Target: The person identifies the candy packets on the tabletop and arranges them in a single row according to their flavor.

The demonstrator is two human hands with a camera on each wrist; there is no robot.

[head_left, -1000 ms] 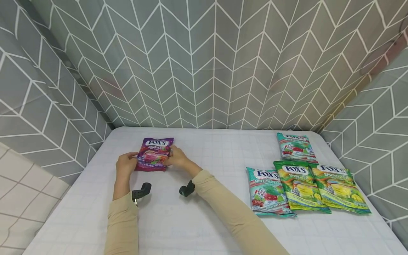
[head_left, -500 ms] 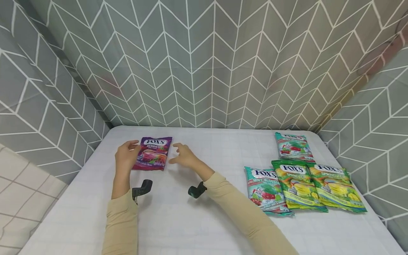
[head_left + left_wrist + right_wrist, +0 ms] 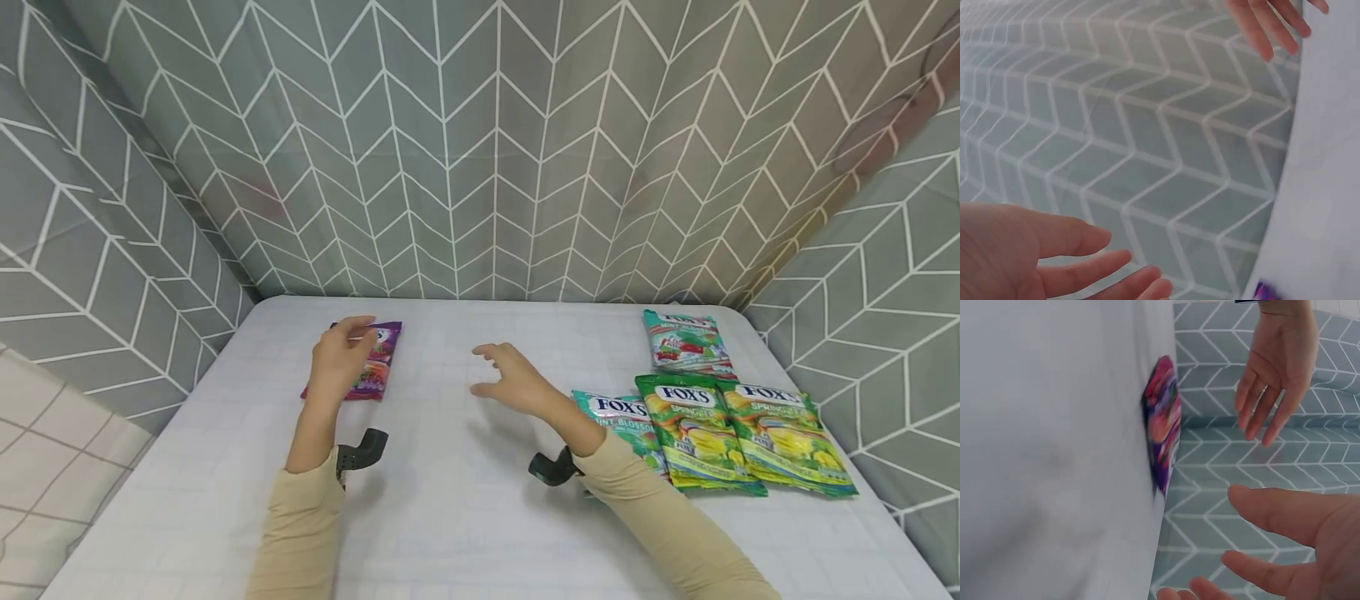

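Zero items held: my left hand (image 3: 341,354) hovers over the purple printed plastic bag (image 3: 377,375), hiding part of it; my right hand (image 3: 517,383) hangs above the white cloth-covered table (image 3: 450,508). Hands well apart, fingers loose. Purple bag lies flat, far left. Right side: two teal plastic bags (image 3: 686,346), two green-and-yellow plastic bags (image 3: 787,437); my beige right sleeve (image 3: 667,533) partly covers the nearer teal one.

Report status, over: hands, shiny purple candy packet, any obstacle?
Left hand, right hand: raised, empty. Shiny purple rectangular candy packet: lying on white table. Left hand partly hides packet in head view.
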